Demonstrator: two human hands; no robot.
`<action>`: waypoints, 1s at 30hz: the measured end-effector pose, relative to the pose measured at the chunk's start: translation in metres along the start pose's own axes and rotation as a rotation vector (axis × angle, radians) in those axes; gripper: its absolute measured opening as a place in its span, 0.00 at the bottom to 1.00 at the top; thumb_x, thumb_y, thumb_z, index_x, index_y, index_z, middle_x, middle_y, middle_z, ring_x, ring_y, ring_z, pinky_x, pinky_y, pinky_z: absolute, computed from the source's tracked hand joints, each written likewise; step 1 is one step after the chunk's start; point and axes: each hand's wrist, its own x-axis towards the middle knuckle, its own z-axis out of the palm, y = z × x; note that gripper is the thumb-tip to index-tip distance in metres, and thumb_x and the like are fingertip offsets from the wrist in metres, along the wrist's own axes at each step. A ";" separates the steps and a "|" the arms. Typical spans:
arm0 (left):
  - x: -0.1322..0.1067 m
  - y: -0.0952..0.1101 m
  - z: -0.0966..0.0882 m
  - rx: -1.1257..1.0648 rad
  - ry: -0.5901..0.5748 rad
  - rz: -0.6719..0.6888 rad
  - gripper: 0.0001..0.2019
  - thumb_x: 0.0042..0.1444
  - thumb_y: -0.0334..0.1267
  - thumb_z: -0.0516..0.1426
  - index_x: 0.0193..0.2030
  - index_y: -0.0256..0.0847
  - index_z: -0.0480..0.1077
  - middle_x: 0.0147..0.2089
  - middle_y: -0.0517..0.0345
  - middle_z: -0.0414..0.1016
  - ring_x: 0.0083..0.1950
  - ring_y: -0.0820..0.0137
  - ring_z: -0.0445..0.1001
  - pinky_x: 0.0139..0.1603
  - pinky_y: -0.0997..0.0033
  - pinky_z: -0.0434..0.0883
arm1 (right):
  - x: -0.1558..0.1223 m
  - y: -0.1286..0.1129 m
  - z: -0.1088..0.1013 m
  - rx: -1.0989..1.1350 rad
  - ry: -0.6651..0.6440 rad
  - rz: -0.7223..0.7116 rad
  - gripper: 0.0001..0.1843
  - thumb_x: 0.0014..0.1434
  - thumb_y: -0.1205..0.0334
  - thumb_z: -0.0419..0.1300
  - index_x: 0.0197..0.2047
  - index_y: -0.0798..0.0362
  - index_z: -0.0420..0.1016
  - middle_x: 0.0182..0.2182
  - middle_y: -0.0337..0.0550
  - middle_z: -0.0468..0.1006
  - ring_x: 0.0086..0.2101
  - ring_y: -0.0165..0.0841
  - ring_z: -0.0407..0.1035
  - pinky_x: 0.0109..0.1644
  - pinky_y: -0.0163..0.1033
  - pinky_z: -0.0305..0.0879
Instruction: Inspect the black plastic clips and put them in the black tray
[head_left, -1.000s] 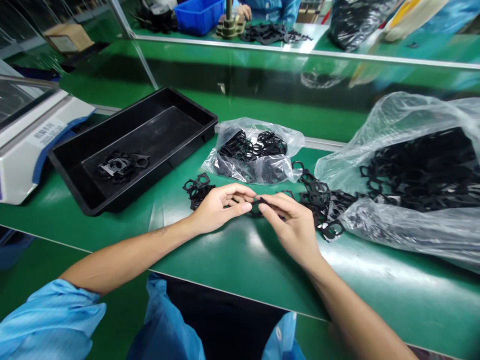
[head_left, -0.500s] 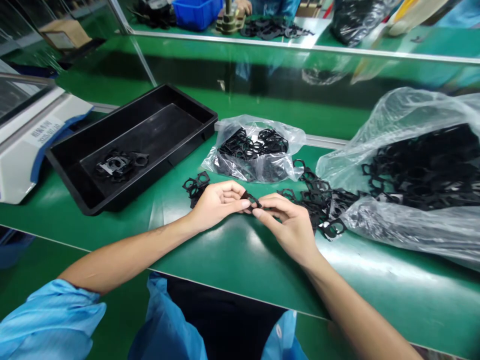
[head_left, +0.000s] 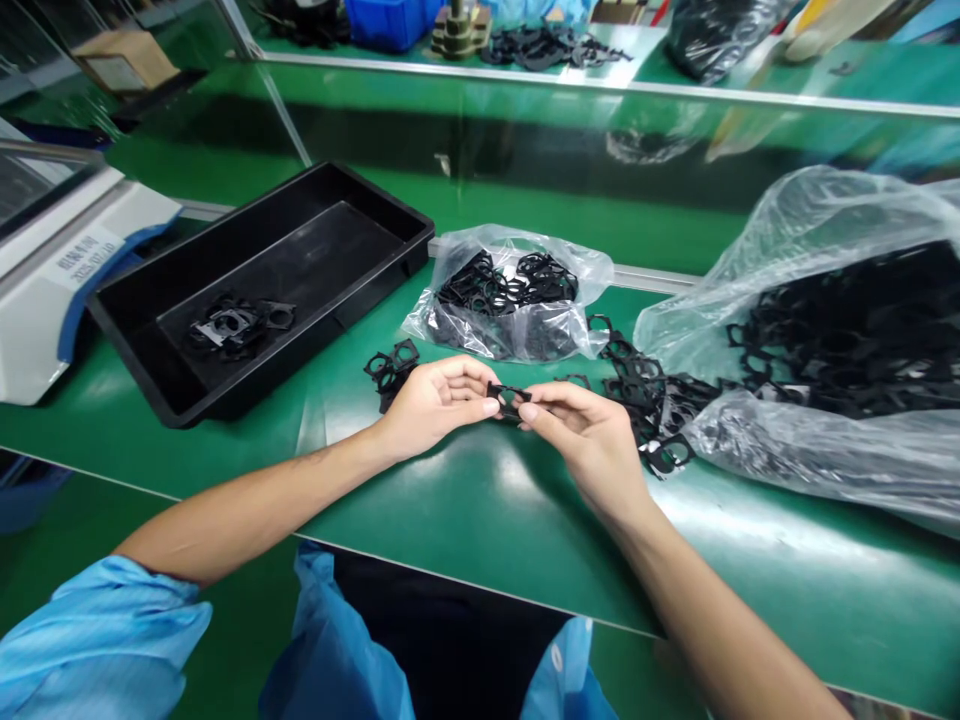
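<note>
A small black plastic frame part (head_left: 508, 398) is pinched between both my hands just above the green table. My left hand (head_left: 435, 405) grips its left end with thumb and fingers closed. My right hand (head_left: 585, 435) grips its right end the same way. A small stack of the same black parts (head_left: 390, 368) lies just behind my left hand. A loose heap of black parts (head_left: 645, 400) spills from the mouth of a large clear bag (head_left: 825, 330) to the right of my right hand.
A black tray (head_left: 187, 400) at left holds a few parts (head_left: 236, 325). A smaller clear bag of parts (head_left: 510, 295) lies behind my hands. A white and blue machine (head_left: 52, 280) stands at far left. A metal rail (head_left: 652, 280) and a further bench lie behind.
Both hands have lifted the black part slightly off the table and turned it between the fingertips. The view has tipped down a little.
</note>
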 end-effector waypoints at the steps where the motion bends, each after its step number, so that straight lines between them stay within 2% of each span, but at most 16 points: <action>1: 0.000 0.000 0.000 -0.007 -0.007 -0.004 0.18 0.45 0.43 0.73 0.36 0.36 0.74 0.33 0.56 0.81 0.35 0.68 0.82 0.44 0.69 0.78 | 0.000 0.000 0.000 0.012 -0.004 0.011 0.18 0.45 0.48 0.77 0.32 0.51 0.82 0.31 0.41 0.83 0.30 0.33 0.76 0.43 0.42 0.78; 5: 0.000 0.001 -0.001 -0.038 -0.026 -0.032 0.19 0.46 0.44 0.73 0.37 0.35 0.74 0.33 0.54 0.82 0.34 0.67 0.82 0.43 0.67 0.79 | -0.001 0.000 0.000 0.065 -0.012 0.065 0.18 0.44 0.50 0.78 0.32 0.52 0.82 0.31 0.41 0.83 0.30 0.32 0.76 0.40 0.40 0.77; 10: 0.000 0.001 -0.002 -0.023 -0.011 -0.067 0.18 0.45 0.42 0.73 0.36 0.34 0.73 0.29 0.57 0.80 0.31 0.69 0.82 0.37 0.72 0.77 | 0.000 0.001 0.000 0.133 -0.036 0.139 0.18 0.43 0.52 0.78 0.33 0.53 0.81 0.31 0.42 0.84 0.27 0.30 0.74 0.36 0.38 0.76; 18: 0.002 -0.003 -0.003 -0.030 0.020 0.000 0.16 0.43 0.38 0.74 0.35 0.34 0.76 0.31 0.58 0.80 0.33 0.73 0.80 0.40 0.74 0.77 | 0.000 -0.003 0.002 0.043 0.006 0.055 0.19 0.43 0.50 0.78 0.31 0.53 0.81 0.25 0.38 0.79 0.25 0.29 0.72 0.35 0.37 0.74; 21: 0.002 -0.003 -0.003 -0.028 0.035 -0.017 0.16 0.43 0.37 0.74 0.37 0.34 0.77 0.32 0.57 0.82 0.34 0.72 0.81 0.40 0.74 0.77 | -0.001 -0.004 0.002 0.027 0.003 0.053 0.19 0.43 0.49 0.78 0.31 0.52 0.80 0.25 0.39 0.79 0.25 0.29 0.72 0.35 0.38 0.74; 30: 0.001 -0.003 -0.002 -0.108 -0.013 -0.068 0.16 0.45 0.39 0.73 0.37 0.33 0.78 0.34 0.52 0.84 0.35 0.67 0.83 0.44 0.68 0.78 | -0.002 -0.005 0.003 0.040 -0.021 0.030 0.18 0.44 0.50 0.78 0.31 0.53 0.80 0.26 0.39 0.79 0.26 0.29 0.73 0.36 0.38 0.75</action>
